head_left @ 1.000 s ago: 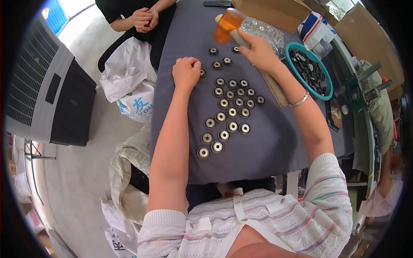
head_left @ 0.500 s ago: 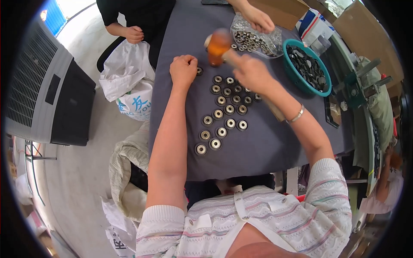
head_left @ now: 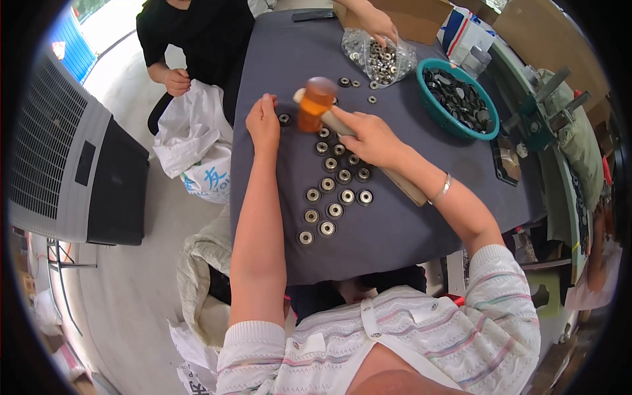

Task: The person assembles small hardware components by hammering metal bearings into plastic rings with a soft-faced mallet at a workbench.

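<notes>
My right hand [head_left: 372, 139] grips the pale handle of a mallet [head_left: 317, 99] with an amber head, blurred by motion. The head hangs over the dark cloth-covered table [head_left: 421, 161], near several black rollers [head_left: 347, 197] with metal bearings in their centres. My left hand [head_left: 264, 126] rests on its edge at the table's left side, fingers loosely stretched and partly hidden, holding nothing I can see. Just right of it lies a single black roller [head_left: 284, 120], apart from the fingers. The other rollers form a loose group toward the table's front.
Across the table, another person's hand [head_left: 379, 27] reaches into a clear bag [head_left: 388, 62] of small metal bearings. A teal basket [head_left: 490, 125] holds black discs. Further right is a green metal fixture [head_left: 546, 125]. Left of the table stand a white sack [head_left: 197, 128] and a grey cooler [head_left: 108, 178].
The mallet head has shifted down and left with my right hand. My left hand has drawn back from the roller and loosened. The other person's hand has lowered into the bag; the view has shifted slightly.
</notes>
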{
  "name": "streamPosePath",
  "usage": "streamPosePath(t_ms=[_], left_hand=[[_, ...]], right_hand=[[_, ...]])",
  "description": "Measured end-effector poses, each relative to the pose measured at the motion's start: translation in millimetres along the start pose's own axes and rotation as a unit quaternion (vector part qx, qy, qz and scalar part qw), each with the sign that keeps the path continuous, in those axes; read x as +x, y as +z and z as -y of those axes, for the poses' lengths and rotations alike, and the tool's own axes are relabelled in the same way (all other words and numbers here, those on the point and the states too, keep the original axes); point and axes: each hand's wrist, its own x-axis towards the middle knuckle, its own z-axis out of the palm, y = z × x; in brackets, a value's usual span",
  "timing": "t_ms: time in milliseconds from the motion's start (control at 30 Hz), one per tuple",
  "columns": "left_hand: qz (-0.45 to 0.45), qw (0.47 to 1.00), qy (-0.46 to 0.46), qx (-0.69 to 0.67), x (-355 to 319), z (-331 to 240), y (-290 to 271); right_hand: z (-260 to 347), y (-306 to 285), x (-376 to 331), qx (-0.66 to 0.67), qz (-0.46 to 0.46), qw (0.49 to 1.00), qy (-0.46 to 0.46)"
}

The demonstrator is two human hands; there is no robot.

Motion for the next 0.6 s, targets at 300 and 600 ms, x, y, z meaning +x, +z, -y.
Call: streamPosePath(t_ms=[300, 600], left_hand=[[0.091, 0.964, 0.139, 0.209, -4.1, -15.2, 3.1], [0.191, 0.888, 0.178, 0.377, 4.7, -16.2, 25.9]], right_hand=[[-44.2, -43.1, -120.1, 0.479, -0.189, 0.804, 0.298], [-68.3, -37.1, -127.2, 0.504, -0.141, 0.804, 0.283]])
